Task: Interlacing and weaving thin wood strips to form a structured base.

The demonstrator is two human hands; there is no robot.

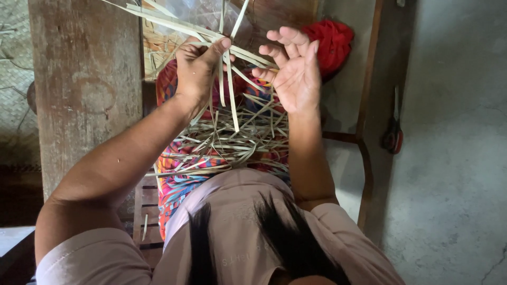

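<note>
My left hand (196,66) pinched pale strips (227,79) taut to keep weave tight; right hand (296,71) open, fingers spread, w/ loose strips on my lap.

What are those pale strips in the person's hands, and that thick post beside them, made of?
The strips: probably split bamboo or palm leaf, since they are flat, thin, straw-coloured, matte and springy. The post: old unpainted wood, with a rough, stained, grainy surface. The left hand pinches the strips; the right hand is open.

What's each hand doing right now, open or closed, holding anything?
Left hand: closed, pinching pale strips.
Right hand: open, palm up, fingers against the strips, gripping nothing.
</note>
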